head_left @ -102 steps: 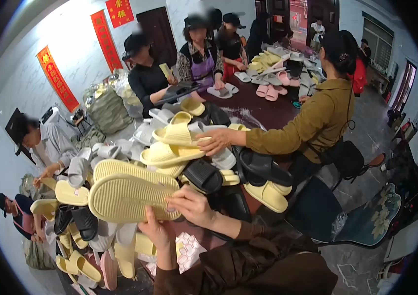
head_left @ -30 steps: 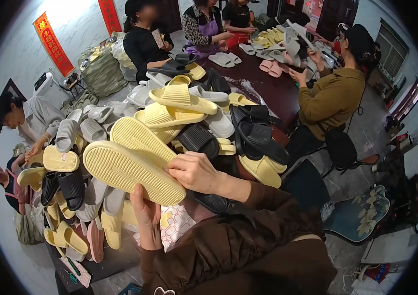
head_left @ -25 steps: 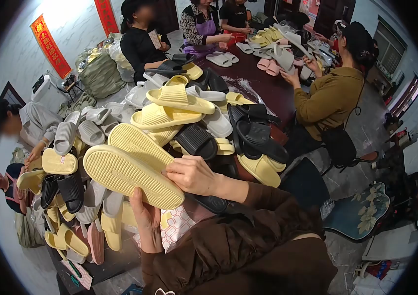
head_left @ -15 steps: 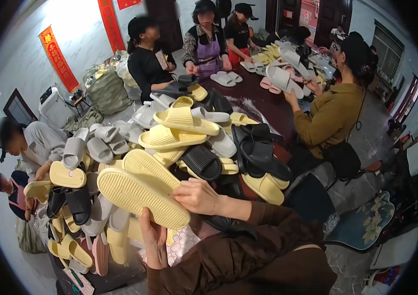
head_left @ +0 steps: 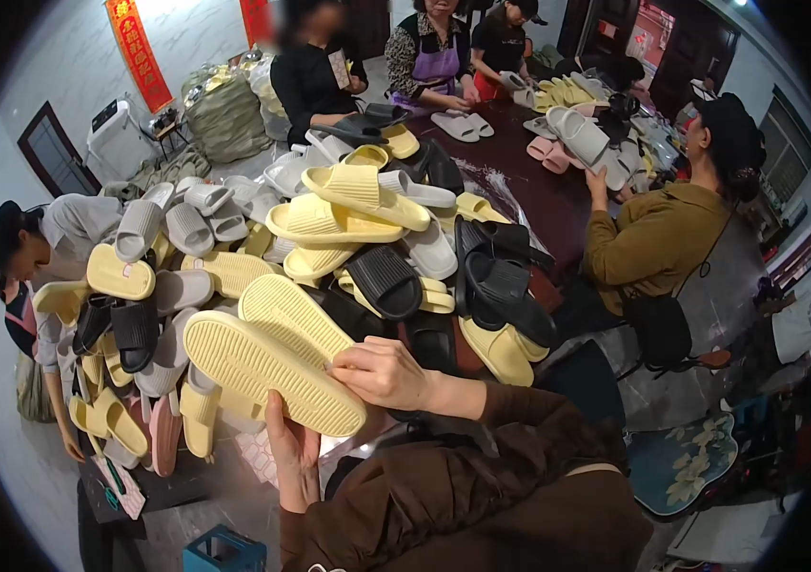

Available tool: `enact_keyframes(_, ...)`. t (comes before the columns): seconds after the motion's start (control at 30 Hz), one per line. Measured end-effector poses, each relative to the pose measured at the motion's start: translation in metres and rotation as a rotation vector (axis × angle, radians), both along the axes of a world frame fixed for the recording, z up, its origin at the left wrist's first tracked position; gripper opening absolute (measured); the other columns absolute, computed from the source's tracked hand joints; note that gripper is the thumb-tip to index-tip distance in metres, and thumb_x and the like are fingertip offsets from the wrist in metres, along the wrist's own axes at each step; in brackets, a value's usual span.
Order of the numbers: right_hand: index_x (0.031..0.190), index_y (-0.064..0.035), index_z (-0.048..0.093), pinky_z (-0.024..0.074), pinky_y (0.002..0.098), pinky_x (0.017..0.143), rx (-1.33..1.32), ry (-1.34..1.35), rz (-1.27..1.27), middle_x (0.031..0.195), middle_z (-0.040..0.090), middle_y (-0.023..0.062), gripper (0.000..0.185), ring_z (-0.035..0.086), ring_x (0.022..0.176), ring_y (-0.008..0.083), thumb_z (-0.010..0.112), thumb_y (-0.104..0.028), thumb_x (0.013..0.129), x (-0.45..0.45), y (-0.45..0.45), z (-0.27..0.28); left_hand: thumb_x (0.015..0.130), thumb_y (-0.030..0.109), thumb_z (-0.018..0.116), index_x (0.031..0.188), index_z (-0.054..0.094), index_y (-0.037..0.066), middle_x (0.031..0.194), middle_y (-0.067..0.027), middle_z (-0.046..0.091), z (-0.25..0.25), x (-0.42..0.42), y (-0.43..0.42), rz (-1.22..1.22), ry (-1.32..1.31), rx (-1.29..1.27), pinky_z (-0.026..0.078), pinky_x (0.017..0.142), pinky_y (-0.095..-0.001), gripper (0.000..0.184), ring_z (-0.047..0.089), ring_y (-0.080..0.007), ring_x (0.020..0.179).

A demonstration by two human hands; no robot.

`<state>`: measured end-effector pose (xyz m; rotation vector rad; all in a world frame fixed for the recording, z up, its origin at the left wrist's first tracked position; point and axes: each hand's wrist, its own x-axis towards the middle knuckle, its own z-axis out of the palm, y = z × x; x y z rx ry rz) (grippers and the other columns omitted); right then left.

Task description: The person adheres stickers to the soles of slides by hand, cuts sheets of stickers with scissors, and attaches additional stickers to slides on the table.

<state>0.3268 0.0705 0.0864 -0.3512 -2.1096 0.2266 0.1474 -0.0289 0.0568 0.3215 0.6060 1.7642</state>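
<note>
Yellow slippers (head_left: 274,372) now slant more steeply in both hands (head_left: 382,376).

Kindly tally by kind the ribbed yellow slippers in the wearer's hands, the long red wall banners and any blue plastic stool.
Ribbed yellow slippers in the hands: 2
Long red wall banners: 2
Blue plastic stool: 1
Total: 5

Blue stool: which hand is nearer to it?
Left. In the picture, the left hand, gripping the yellow slippers, is up and right of the blue stool; the right hand, also on them, is farther up and right.
</note>
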Motion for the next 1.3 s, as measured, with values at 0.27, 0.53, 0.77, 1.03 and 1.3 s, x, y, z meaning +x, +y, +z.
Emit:
enact_keyframes(0.27, 0.081, -0.0034, 0.066, 0.0442, 0.0321, 0.06, -0.07, 0.001, 0.172, 0.084, 0.063, 0.0042, 0.01, 0.062, 0.074, 0.019, 0.067, -0.009, 0.072, 0.005, -0.011, -0.016, 0.098, 0.028, 0.055, 0.137, 0.043, 0.001, 0.131, -0.0134, 0.056, -0.007, 0.02, -0.038, 0.096, 0.029, -0.04, 0.048, 0.101, -0.0412, 0.049, 0.056, -0.0266, 0.119)
enact_keyframes(0.53, 0.083, -0.0025, 0.066, 0.042, 0.0333, 0.056, 0.025, 0.097, 0.259, 0.083, 0.063, 0.0051, 0.015, 0.061, 0.07, 0.0209, 0.069, -0.008, 0.069, -0.02, -0.015, -0.011, 0.099, 0.036, 0.052, 0.143, 0.038, 0.005, 0.14, -0.013, 0.05, -0.001, 0.014, -0.07, 0.261, 0.148, -0.081, 0.041, 0.107, -0.0468, 0.056, 0.05, -0.0305, 0.127)
enact_keyframes(0.77, 0.086, -0.0035, 0.068, 0.0407, 0.0336, 0.055, -0.051, 0.08, 0.333, 0.082, 0.063, 0.0047, 0.018, 0.059, 0.065, 0.0212, 0.071, -0.006, 0.068, -0.063, -0.049, -0.007, 0.099, 0.033, 0.051, 0.141, 0.041, 0.005, 0.137, -0.0121, 0.052, -0.022, -0.024, -0.119, 0.22, -0.047, -0.059, 0.044, 0.105, -0.0455, 0.051, 0.052, -0.0294, 0.124)
enact_keyframes(1.03, 0.084, -0.0023, 0.068, 0.0455, 0.0376, 0.059, -0.163, -0.037, 0.333, 0.083, 0.064, 0.0081, 0.017, 0.061, 0.067, 0.026, 0.071, -0.003, 0.067, -0.123, -0.105, -0.034, 0.095, 0.025, 0.059, 0.138, 0.043, 0.001, 0.133, -0.0137, 0.055, -0.02, -0.079, -0.158, 0.284, -0.068, -0.156, 0.045, 0.104, -0.0441, 0.052, 0.056, -0.0283, 0.12)
enact_keyframes(1.3, 0.081, -0.0036, 0.069, 0.0424, 0.0352, 0.061, -0.117, 0.115, 0.297, 0.08, 0.063, 0.0068, 0.008, 0.061, 0.069, 0.0234, 0.07, -0.008, 0.075, -0.176, -0.15, -0.034, 0.092, 0.037, 0.063, 0.143, 0.038, 0.0, 0.149, -0.0142, 0.037, -0.031, -0.167, -0.19, 0.187, 0.093, -0.171, 0.037, 0.109, -0.0482, 0.067, 0.048, -0.0401, 0.125)
